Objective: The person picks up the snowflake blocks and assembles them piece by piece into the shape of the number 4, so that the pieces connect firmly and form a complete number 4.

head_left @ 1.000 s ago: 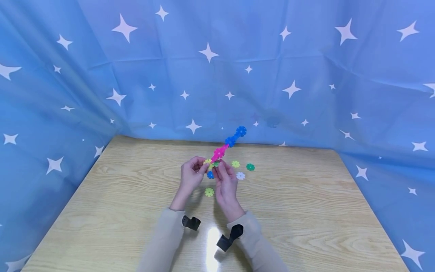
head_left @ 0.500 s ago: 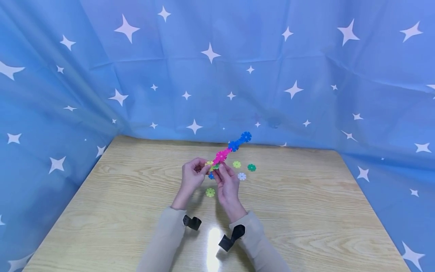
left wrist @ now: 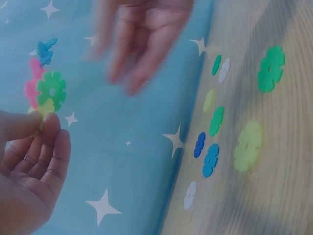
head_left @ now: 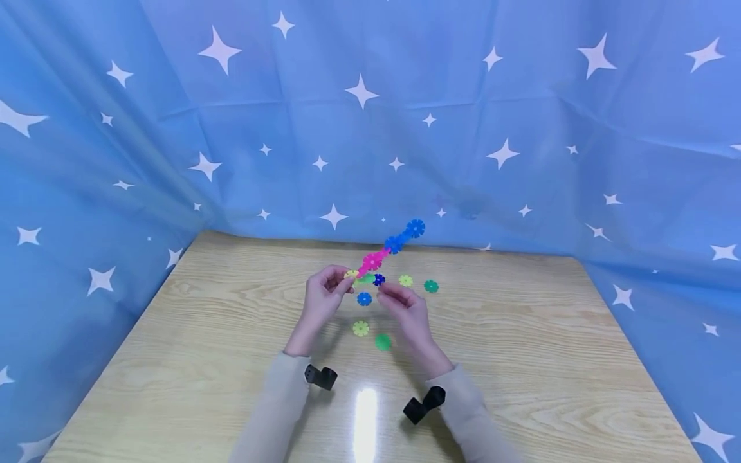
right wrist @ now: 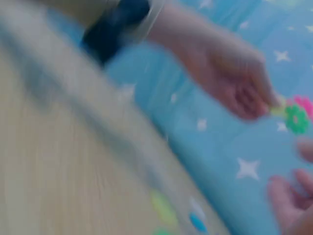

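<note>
My left hand [head_left: 321, 303] pinches a yellow notched snowflake disc [head_left: 351, 275] between thumb and fingers. That disc is the near end of a raised chain of linked discs, with pink discs [head_left: 372, 261] in the middle and blue discs [head_left: 415, 228] at the far end. In the left wrist view a green disc [left wrist: 51, 91] stands face-on just above the yellow one, joined to the chain. To the right, apart from the chain, my right hand [head_left: 410, 315] hovers over the table with loosely bent fingers and nothing in them; it is blurred in the left wrist view.
Loose discs lie on the wooden table [head_left: 521, 360]: dark blue [head_left: 379, 280], blue [head_left: 364, 299], yellow-green [head_left: 361, 328], green [head_left: 383, 342], pale yellow [head_left: 406, 281] and dark green [head_left: 431, 286]. White discs [left wrist: 224, 71] show in the left wrist view. A starry blue curtain [head_left: 359, 141] hangs behind.
My right hand has let go of the green disc by the chain and drawn back to the right, uncovering discs on the table. My left hand keeps its pinch, nearly in place.
</note>
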A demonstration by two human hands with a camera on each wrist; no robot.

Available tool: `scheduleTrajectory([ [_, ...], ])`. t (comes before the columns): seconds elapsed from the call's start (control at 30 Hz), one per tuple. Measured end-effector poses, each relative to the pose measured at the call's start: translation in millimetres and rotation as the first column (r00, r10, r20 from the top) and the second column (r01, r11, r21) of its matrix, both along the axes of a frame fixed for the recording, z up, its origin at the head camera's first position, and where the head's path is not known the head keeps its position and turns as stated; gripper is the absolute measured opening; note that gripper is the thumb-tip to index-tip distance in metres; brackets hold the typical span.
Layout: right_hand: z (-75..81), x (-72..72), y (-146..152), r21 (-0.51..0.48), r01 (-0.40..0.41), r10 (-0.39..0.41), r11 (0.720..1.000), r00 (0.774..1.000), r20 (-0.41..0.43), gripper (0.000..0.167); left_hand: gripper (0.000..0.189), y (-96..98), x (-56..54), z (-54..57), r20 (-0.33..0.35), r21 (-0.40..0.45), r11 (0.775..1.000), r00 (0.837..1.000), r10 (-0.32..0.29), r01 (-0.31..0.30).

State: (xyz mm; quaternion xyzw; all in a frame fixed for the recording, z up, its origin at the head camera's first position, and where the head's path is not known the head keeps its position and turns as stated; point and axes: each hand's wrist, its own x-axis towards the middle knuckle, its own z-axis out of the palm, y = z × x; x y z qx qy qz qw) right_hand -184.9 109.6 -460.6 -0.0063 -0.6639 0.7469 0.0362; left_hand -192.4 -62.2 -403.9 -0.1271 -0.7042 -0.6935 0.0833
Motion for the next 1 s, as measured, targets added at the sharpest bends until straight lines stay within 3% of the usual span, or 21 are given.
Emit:
scheduleTrajectory([
  [0.07, -4.9, 1.0, 9.2, 0.226, -0.034, 0.031, 0.974, 0.999, 0.015, 0.029, 0.009, -2.0, -0.9, 0.2, 0.006, 0.001, 1.0, 1.0, 0.01, -0.01],
  [0.13, -9.2, 3.2, 16.4, 0.395, -0.079, 0.075, 0.915, 0.997, 0.026, 0.028, 0.009, -3.2, -1.9, 0.2, 0.012, 0.007, 1.0, 1.0, 0.011, -0.011],
  [0.2, -13.3, 5.6, 20.8, 0.498, -0.127, 0.119, 0.858, 0.992, 0.047, 0.028, 0.009, -3.9, -2.6, 0.0, 0.016, 0.008, 1.0, 1.0, 0.008, -0.008],
  [0.43, -20.5, 11.1, 25.6, 0.708, -0.262, 0.282, 0.655, 0.955, 0.092, 0.028, 0.01, -4.2, -4.0, 1.1, 0.018, 0.024, 1.0, 1.0, 0.017, -0.018],
  [0.57, -18.3, 11.8, 22.3, 0.795, -0.287, 0.314, 0.535, 0.941, 0.127, 0.025, 0.01, -4.4, -4.3, 1.7, 0.017, 0.025, 0.999, 1.0, 0.019, -0.02],
  [0.63, -16.3, 11.6, 20.6, 0.817, -0.294, 0.315, 0.496, 0.938, 0.146, 0.024, 0.01, -4.5, -4.1, 1.9, 0.016, 0.022, 1.0, 1.0, 0.02, -0.02],
  [0.7, -15.4, 11.1, 19.7, 0.819, -0.296, 0.306, 0.492, 0.939, 0.155, 0.024, 0.009, -4.6, -4.1, 1.8, 0.015, 0.02, 1.0, 1.0, 0.017, -0.017],
  [0.8, -16.9, 9.7, 20.8, 0.797, -0.274, 0.286, 0.538, 0.949, 0.133, 0.024, 0.01, -4.8, -3.8, 1.7, 0.019, 0.021, 1.0, 1.0, 0.012, -0.012],
  [0.87, -19.0, 9.0, 22.6, 0.763, -0.25, 0.265, 0.596, 0.958, 0.108, 0.022, 0.01, -4.8, -3.7, 1.7, 0.024, 0.026, 1.0, 1.0, 0.009, -0.009],
  [1.0, -19.1, 7.5, 25.6, 0.63, -0.161, 0.203, 0.76, 0.979, 0.006, 0.015, 0.01, -5.0, -3.8, 1.5, 0.031, 0.032, 0.999, 1.0, 0.002, -0.003],
])
